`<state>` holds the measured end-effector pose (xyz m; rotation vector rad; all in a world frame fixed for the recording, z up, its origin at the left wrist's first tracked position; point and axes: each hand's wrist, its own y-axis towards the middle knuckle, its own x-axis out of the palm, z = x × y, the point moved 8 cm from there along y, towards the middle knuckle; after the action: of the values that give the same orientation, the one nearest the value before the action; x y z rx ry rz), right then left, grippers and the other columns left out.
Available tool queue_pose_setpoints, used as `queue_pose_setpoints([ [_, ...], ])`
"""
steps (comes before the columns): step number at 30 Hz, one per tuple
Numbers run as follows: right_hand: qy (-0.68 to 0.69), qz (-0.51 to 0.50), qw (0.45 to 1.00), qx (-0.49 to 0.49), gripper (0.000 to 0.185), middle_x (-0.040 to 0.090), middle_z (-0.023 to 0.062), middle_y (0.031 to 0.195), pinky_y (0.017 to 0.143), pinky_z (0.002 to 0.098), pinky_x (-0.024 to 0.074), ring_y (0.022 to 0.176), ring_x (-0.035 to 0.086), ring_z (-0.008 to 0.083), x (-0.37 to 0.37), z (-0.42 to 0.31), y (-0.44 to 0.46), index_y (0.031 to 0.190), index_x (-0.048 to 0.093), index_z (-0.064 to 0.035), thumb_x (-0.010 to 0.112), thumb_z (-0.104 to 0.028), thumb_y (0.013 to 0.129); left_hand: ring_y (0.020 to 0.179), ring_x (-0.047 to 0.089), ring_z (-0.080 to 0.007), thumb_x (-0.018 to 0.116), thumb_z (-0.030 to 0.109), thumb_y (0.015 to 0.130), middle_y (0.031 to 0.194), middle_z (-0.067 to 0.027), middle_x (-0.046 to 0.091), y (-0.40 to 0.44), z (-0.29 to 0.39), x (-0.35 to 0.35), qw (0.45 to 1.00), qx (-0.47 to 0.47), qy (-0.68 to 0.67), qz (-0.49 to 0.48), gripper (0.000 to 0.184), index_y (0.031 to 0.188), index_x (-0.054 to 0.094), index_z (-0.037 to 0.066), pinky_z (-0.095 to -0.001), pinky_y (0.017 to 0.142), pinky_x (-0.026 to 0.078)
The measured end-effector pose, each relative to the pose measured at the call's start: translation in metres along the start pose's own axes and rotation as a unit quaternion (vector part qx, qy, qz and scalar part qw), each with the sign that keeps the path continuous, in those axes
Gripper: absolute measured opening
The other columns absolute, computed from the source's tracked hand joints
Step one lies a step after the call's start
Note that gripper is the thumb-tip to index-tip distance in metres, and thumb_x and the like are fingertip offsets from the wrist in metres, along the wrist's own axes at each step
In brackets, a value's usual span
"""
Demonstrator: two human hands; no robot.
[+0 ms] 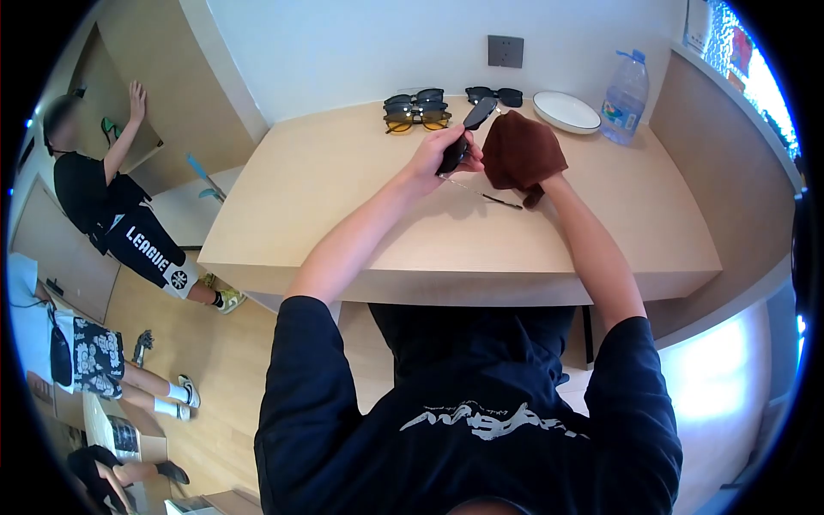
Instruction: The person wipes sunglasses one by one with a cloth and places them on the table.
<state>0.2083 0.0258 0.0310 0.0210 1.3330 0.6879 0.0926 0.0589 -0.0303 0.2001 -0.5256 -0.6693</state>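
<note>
My left hand (433,157) is closed on a pair of dark sunglasses (455,152), with one lens raised toward the wall and a thin temple arm reaching down to the right. A brown cloth (524,153) covers my right hand (552,182), so its fingers are hidden; the cloth bunches up beside the sunglasses. Behind my left hand, several pairs of glasses (417,112) lie in a stack, the front one with yellow lenses. Another dark pair (494,96) rests near the wall.
A white plate (566,112) and a large plastic bottle (624,99) stand at the back right of the wooden desk (343,189). A curved partition (730,163) borders the right side. One person (112,189) stands at a cabinet; two other people are at lower left.
</note>
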Motion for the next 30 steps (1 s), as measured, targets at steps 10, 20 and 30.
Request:
queue_pose_setpoints([
  [10,0.084,0.112,0.990,0.012,0.027,0.066,0.0157,0.084,0.068,0.0366,0.0543,0.078,0.067,0.0281,-0.007,0.013,0.013,0.083,0.063,0.0007,0.053,-0.024,0.077,0.076,0.069,-0.0254,0.040,0.030,0.103,0.087,-0.0127,0.065,0.002,0.014,0.003,1.000,-0.010,0.003,0.025,0.029,0.092,0.055,0.006,-0.0394,0.076,0.057],
  [20,-0.007,-0.015,1.000,0.007,0.020,0.066,0.0134,0.072,0.067,0.0407,0.0504,0.072,0.065,0.0279,-0.064,0.004,0.012,0.066,0.068,-0.0071,0.061,-0.026,0.067,0.077,0.069,-0.0270,0.042,0.031,0.102,0.089,-0.0136,0.066,0.004,0.030,0.005,0.999,0.016,0.006,0.030,0.030,0.093,0.056,0.006,-0.0383,0.074,0.058],
  [30,0.681,0.199,0.698,-0.098,0.018,0.062,0.0106,0.068,0.049,0.0299,0.0467,0.054,0.056,0.0178,-0.043,0.076,0.002,0.065,0.058,0.0019,0.066,0.008,0.050,0.076,0.071,-0.0262,0.042,0.023,0.102,0.086,-0.0163,0.068,-0.006,0.058,0.028,0.965,0.137,0.192,0.111,0.033,0.086,0.056,-0.002,-0.0339,0.070,0.058],
])
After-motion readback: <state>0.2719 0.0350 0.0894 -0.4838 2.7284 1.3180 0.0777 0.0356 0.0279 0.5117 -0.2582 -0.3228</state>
